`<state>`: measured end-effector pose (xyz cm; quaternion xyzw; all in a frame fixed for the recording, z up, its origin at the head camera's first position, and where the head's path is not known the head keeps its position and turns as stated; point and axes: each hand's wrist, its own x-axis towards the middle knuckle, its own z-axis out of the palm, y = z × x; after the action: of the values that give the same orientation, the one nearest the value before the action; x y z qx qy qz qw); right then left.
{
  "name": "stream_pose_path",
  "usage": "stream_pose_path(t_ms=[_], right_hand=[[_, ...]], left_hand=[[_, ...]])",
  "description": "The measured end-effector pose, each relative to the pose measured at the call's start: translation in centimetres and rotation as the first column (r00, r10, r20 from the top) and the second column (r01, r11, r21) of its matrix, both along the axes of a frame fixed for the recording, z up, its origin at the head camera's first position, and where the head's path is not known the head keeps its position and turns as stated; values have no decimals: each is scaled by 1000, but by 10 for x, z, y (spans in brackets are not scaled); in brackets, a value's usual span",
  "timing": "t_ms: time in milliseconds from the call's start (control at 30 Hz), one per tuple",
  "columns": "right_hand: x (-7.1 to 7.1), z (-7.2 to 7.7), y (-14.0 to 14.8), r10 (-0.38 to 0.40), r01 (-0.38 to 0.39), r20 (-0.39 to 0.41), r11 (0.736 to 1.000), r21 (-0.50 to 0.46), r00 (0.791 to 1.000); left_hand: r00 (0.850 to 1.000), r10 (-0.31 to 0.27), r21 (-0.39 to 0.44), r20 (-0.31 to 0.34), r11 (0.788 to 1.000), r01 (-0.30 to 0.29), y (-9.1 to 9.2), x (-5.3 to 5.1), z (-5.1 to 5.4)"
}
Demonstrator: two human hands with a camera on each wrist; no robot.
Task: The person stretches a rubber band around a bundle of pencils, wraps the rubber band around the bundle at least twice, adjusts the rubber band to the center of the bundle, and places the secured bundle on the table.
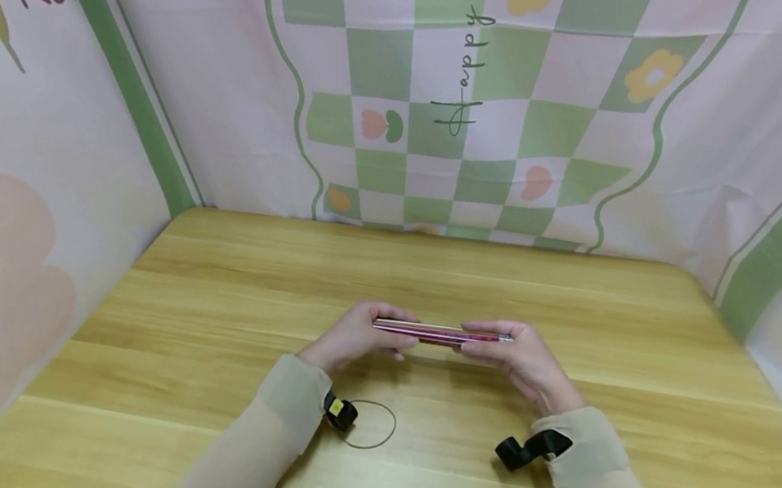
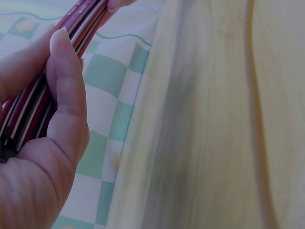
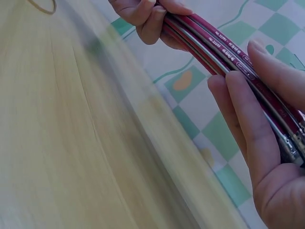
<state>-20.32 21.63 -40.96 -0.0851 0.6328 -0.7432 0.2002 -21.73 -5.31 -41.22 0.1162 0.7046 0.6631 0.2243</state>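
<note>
Closest in, two pale sleeves point(image 1: 244, 456) reach over the near edge of the table point(image 1: 445, 284), a black wrist camera point(image 1: 341, 413) on each cuff. And out ahead, there's the action: a bundle of red striped pencils point(image 1: 434, 333), held up off the wood around mid-table, lying crosswise, roughly parallel to the far edge! Left hand point(image 1: 368, 332) has the left end, right hand point(image 1: 514, 349) the right, where silvery ends show. Both grips are closed in just as far as the bundle's thickness allows, digits on its near and far sides, the middle bare between them. How many pencils? Can't tell; they overlap. Holding this well looks like a matter of even, light pressure from both sides: too hard a pinch could roll a pencil out, too loose could let the ends slip out of line. Level hands should help too. Nearer the near edge, a thin brown loop point(image 1: 395, 426) lies on the table, just beside the left wrist camera, touched by neither hand.
</note>
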Motion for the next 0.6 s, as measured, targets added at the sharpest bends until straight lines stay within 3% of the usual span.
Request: stream_pose_path(t_ms=[267, 600], right_hand=[[2, 1, -3, -22, 22, 7, 999, 27, 1000], [5, 4, -3, -8, 8, -7, 1000, 15, 1000]], left_hand=[[1000, 7, 13, 8, 1000, -7, -1, 2, 0], [999, -41, -13, -7, 999, 41, -6, 5, 8]])
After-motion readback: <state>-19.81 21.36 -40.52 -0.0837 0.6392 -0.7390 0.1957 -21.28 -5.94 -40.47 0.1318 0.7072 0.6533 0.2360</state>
